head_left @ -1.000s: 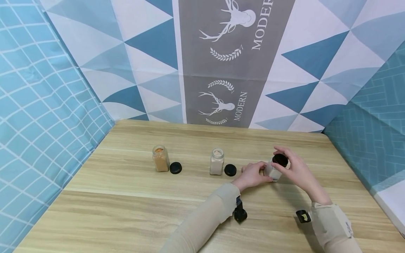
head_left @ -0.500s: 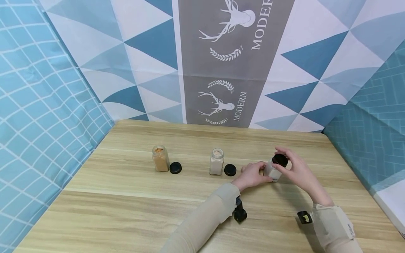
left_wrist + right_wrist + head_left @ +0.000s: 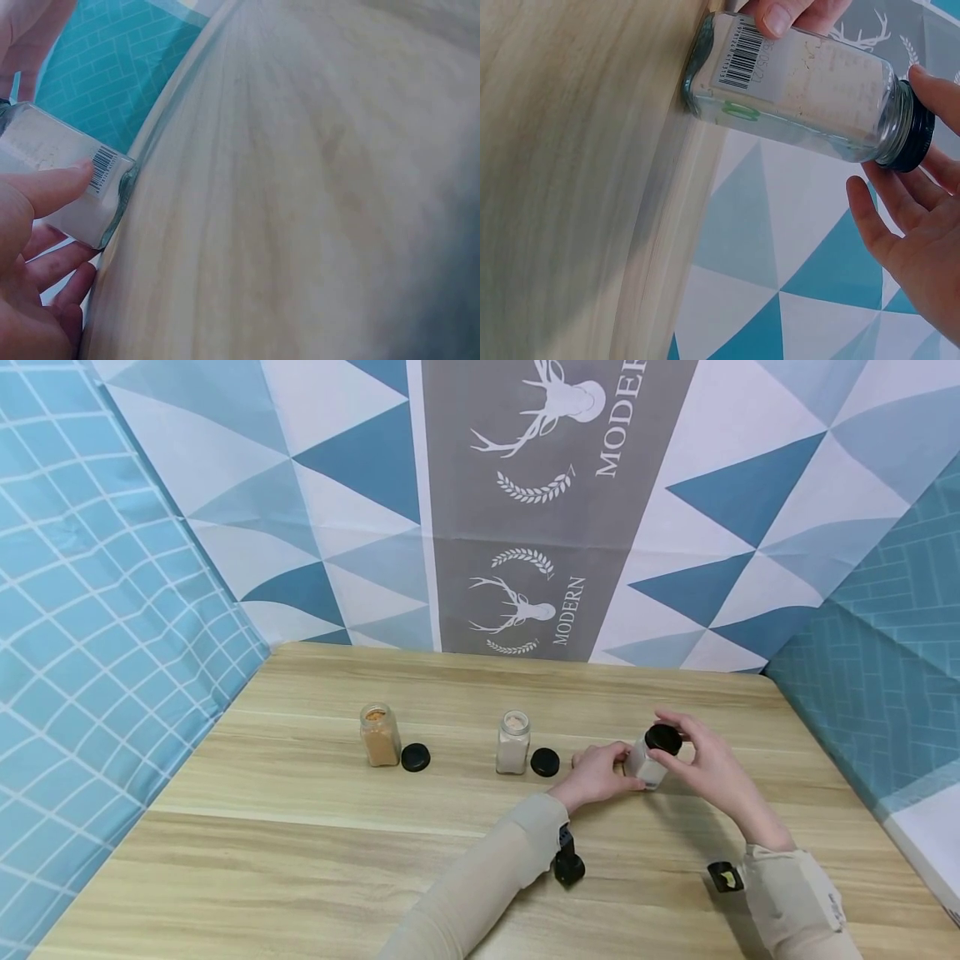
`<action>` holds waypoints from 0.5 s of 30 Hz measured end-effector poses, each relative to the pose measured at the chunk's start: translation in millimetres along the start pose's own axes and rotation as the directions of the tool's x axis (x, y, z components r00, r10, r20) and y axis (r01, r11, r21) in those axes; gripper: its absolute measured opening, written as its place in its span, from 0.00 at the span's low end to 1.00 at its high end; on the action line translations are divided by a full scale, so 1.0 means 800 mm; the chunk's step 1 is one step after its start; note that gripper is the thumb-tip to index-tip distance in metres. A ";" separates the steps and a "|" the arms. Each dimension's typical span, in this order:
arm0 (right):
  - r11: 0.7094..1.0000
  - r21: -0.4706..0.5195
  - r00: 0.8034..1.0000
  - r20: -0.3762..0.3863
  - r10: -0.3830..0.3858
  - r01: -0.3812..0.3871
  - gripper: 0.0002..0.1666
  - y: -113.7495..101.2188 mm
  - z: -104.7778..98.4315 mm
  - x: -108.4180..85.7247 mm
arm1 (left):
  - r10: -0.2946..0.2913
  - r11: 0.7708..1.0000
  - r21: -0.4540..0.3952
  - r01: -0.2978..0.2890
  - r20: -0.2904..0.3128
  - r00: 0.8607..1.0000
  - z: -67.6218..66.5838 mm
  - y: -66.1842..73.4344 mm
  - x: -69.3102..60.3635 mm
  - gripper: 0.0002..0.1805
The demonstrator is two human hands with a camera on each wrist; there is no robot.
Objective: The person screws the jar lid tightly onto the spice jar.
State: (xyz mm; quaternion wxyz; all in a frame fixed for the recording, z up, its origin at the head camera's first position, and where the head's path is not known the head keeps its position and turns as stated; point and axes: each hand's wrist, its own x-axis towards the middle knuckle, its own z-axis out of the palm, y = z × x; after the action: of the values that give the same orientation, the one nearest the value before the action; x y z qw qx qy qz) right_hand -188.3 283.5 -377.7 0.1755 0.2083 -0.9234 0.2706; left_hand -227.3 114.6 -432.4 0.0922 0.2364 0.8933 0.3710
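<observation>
At the right of the wooden tabletop (image 3: 262, 860), seen from the head camera, a person's left hand (image 3: 597, 775) grips a glass jar (image 3: 641, 766) while the right hand (image 3: 708, 768) pinches its black lid (image 3: 664, 739); to the left stand an uncapped pale-powder jar (image 3: 513, 753) and, farther left, an uncapped orange-powder jar (image 3: 382, 747), a loose pale-jar cap (image 3: 545, 762) and orange-jar cap (image 3: 416, 757) beside them. In the left wrist view, the thumb (image 3: 52, 189) presses beside a barcode (image 3: 103, 169). The right wrist view shows the lid on the jar's neck (image 3: 896, 112).

Room to pass lies between left lid (image 3: 416, 757) and middle jar (image 3: 513, 750) — capped jar (image 3: 829, 94) obstructs farther right.
</observation>
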 end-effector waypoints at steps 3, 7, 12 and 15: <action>1.000 -0.009 1.000 0.009 0.011 -0.011 0.31 0.000 -0.001 -0.002 | -0.001 1.000 0.011 0.001 -0.003 1.000 0.001 -0.001 0.000 0.26; 1.000 -0.003 0.999 0.021 0.024 -0.024 0.31 0.001 -0.002 -0.003 | 0.000 1.000 0.023 0.000 -0.014 1.000 0.002 -0.001 0.001 0.25; 0.999 0.007 0.999 0.028 0.045 -0.045 0.31 0.001 -0.005 -0.007 | -0.003 0.999 0.032 0.004 -0.017 1.000 0.003 -0.001 0.001 0.25; 0.998 -0.009 0.998 0.027 0.060 -0.060 0.31 0.001 -0.006 -0.009 | 0.001 0.999 0.041 0.000 -0.017 1.000 0.003 -0.001 0.002 0.26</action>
State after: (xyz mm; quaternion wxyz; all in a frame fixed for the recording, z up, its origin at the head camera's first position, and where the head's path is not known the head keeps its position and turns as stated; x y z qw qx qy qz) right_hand -181.4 289.3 -377.4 0.1555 0.1834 -0.9326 0.2691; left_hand -227.9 116.2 -434.7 0.0799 0.2353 0.9014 0.3545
